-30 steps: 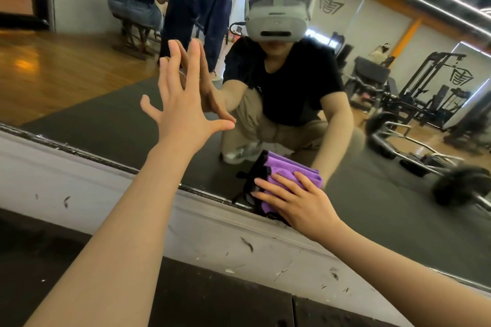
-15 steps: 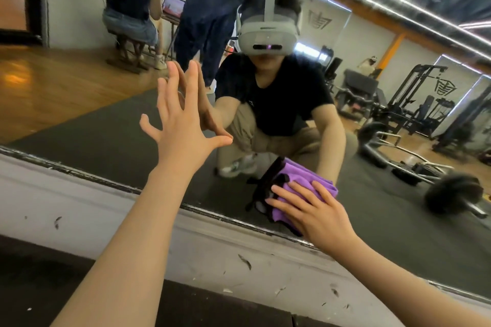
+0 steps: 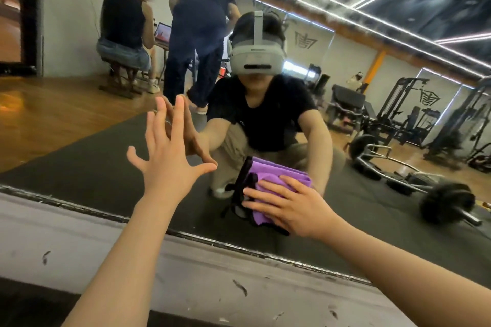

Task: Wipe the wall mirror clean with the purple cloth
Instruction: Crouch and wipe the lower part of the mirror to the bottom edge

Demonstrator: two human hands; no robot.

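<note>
Mirror (image 3: 79, 156) — cloth (image 3: 276, 175) under right hand (image 3: 295, 207)

The cloth (image 3: 276, 183) against the mirror (image 3: 79, 162) is bright purple with a black edging on its left side. Below the glass runs a pale grey-white wall strip (image 3: 79, 236) flecked with dark scuffs. The mirror shows orange-brown wood flooring at far left, a dark grey mat, a black T-shirt, beige trousers, a light grey headset, and black gym machines at right.
</note>
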